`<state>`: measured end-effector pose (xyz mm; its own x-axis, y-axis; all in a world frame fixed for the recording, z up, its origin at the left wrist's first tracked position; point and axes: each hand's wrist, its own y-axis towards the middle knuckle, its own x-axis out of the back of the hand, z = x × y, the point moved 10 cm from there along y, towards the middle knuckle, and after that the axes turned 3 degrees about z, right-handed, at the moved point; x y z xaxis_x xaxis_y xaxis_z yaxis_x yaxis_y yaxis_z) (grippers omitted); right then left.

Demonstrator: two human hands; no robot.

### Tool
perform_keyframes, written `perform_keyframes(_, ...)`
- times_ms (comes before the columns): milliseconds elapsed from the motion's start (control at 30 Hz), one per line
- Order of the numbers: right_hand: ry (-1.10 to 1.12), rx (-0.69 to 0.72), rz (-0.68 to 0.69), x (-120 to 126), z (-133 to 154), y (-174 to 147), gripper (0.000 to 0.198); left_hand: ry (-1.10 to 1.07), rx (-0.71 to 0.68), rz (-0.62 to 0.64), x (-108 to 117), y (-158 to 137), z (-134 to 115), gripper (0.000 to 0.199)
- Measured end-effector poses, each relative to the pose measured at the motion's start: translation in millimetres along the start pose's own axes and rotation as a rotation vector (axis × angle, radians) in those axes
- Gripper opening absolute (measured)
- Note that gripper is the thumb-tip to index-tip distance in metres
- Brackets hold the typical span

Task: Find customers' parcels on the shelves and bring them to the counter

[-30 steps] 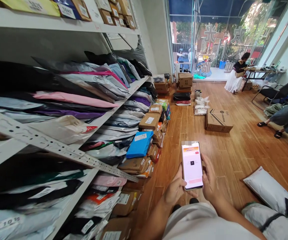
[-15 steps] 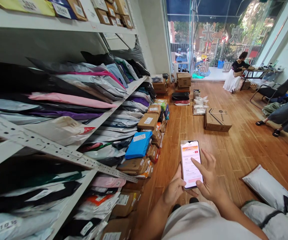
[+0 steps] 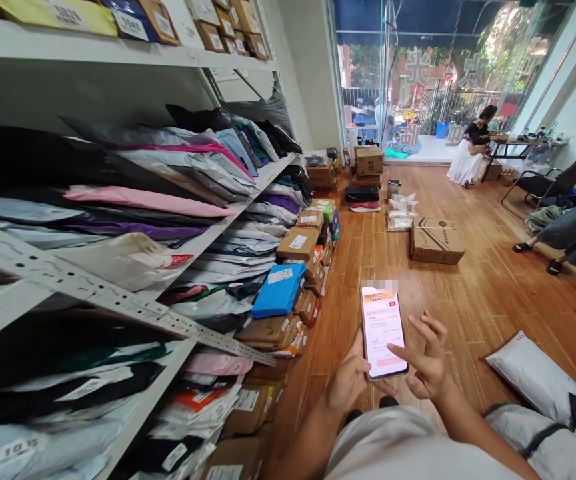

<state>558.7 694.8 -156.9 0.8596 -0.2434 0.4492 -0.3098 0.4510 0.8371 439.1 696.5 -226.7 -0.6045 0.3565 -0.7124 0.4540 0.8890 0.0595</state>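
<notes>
A smartphone [image 3: 382,327] with a lit white, orange and pink screen is upright in front of my body. My left hand [image 3: 351,377] grips its lower left side, the thumb along the near edge and fingertips showing beneath. My right hand [image 3: 427,357] is at the phone's lower right, index finger stretched over the lower part of the screen. Whether that fingertip touches the glass I cannot tell. The other right fingers are spread and hold nothing.
Metal shelves [image 3: 248,213] on the left carry many bagged parcels. A blue parcel [image 3: 279,290] tops the stacked boxes beside them. A cardboard box [image 3: 437,240] lies on the wooden floor; a white bag [image 3: 533,367] is at right. One person [image 3: 475,147] sits at a desk; another's legs [image 3: 575,230] show.
My right hand has shifted down and to the right, its index fingertip going from mid-screen to lower on the screen, its thumb away from the phone. My left hand keeps its grip.
</notes>
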Motion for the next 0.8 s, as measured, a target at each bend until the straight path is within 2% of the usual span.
perform_keyframes(100,0.007,0.002,0.007,-2.0,0.6,2.5,0.047,-0.003,0.0,0.008,-0.8,0.9,-0.6,0.104)
perform_keyframes(267,0.014,-0.22,0.057,-8.4,-15.3,17.0,0.059,-0.007,0.006,0.02,-0.3,0.8,-0.4,0.104)
perform_keyframes(333,0.036,-0.256,0.061,-9.8,-18.1,17.8,0.061,-0.005,0.008,0.015,0.4,0.5,-0.7,0.101)
perform_keyframes(400,0.055,-0.236,0.041,-8.9,-17.7,13.7,0.062,-0.005,0.006,0.019,-0.1,0.2,-1.7,0.097)
perform_keyframes(533,0.019,-0.047,-0.029,-4.0,-4.3,-1.4,0.055,-0.007,-0.005,0.023,-0.4,0.0,-4.4,0.097)
perform_keyframes(600,-0.011,-0.003,-0.019,-6.8,-0.4,-4.3,0.053,-0.008,-0.01,0.017,1.0,-0.2,-5.3,0.098)
perform_keyframes(800,0.045,-0.234,0.04,-19.0,-17.1,10.5,0.064,0.011,-0.031,0.037,2.5,-0.2,-7.7,0.097)
